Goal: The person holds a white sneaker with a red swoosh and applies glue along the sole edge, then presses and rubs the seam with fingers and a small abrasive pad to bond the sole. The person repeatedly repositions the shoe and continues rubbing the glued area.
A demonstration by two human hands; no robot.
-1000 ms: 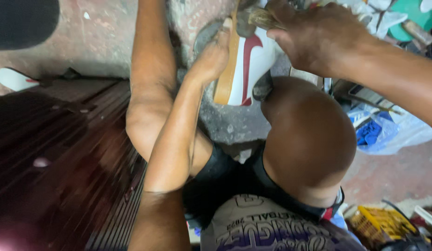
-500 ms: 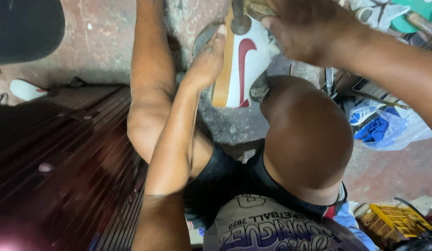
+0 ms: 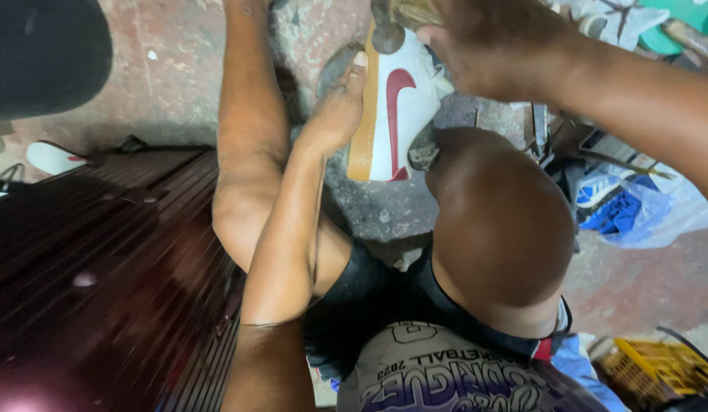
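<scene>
Head view: left hand (image 3: 335, 114) steadies a light, stiff-soled white sneaker (image 3: 396, 114) by its tan sole edge; right hand (image 3: 499, 46) clenches a hammer (image 3: 399, 15) above.

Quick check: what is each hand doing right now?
Left hand: fingers pressed against the white shoe, steadying it.
Right hand: closed on a tool handle.

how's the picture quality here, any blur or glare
Head view: the dark wooden boards at lower left are smeared by motion blur, with a pinkish glare spot in the bottom corner; the white shoe, left hand and right hand are fairly sharp; wide-angle distortion stretches the arms toward the edges.
</scene>
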